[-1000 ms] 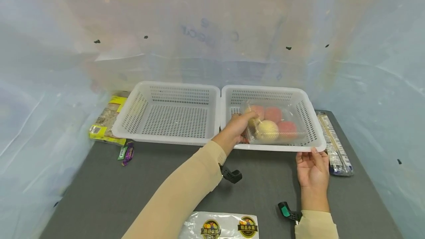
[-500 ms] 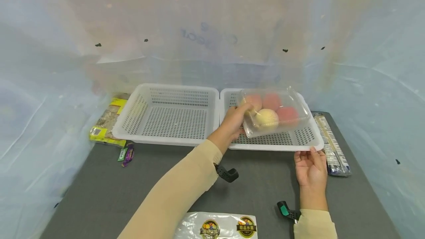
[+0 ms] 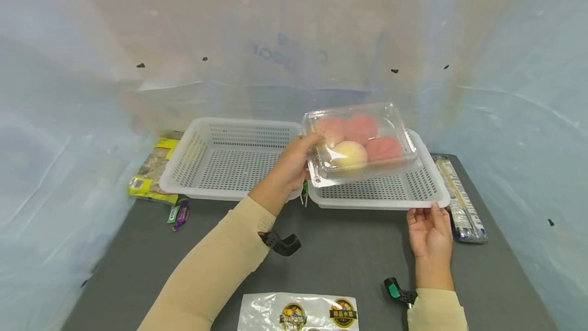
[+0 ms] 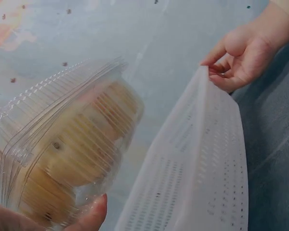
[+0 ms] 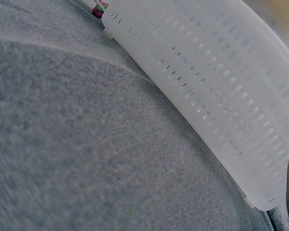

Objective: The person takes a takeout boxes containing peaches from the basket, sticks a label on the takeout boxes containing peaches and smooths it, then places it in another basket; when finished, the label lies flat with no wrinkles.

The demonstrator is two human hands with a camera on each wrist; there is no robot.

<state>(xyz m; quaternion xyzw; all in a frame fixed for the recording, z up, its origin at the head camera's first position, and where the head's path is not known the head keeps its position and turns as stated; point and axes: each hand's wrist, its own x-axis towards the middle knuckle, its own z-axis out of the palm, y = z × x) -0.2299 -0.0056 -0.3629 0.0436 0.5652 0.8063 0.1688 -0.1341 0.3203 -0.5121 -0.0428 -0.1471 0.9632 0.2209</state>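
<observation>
A clear plastic clamshell box (image 3: 390,121) holds several round red and yellow fruits (image 3: 351,155) that look like peaches. My left hand (image 3: 289,165) grips its left end, and the box hangs tilted above the right white basket (image 3: 376,203). In the left wrist view the thumb and fingers hold the near end of the clamshell box (image 4: 72,144), apart from the basket's rim (image 4: 202,96). My right hand (image 3: 431,236) pinches the front right corner of that basket, palm up; the right wrist view shows only a sliver of it beside the perforated basket wall (image 5: 197,91).
A second white basket (image 3: 184,190) stands on the left. Left of it lie a yellow bag (image 3: 151,172), a green wrapper (image 3: 173,214) and a purple wrapper (image 3: 181,216). A long silvery pack (image 3: 464,208) lies at right. A printed white bag (image 3: 317,308) lies in front.
My left hand has lifted the clamshell box out of the right basket and moved it up and left. The right hand stays at the basket's corner.
</observation>
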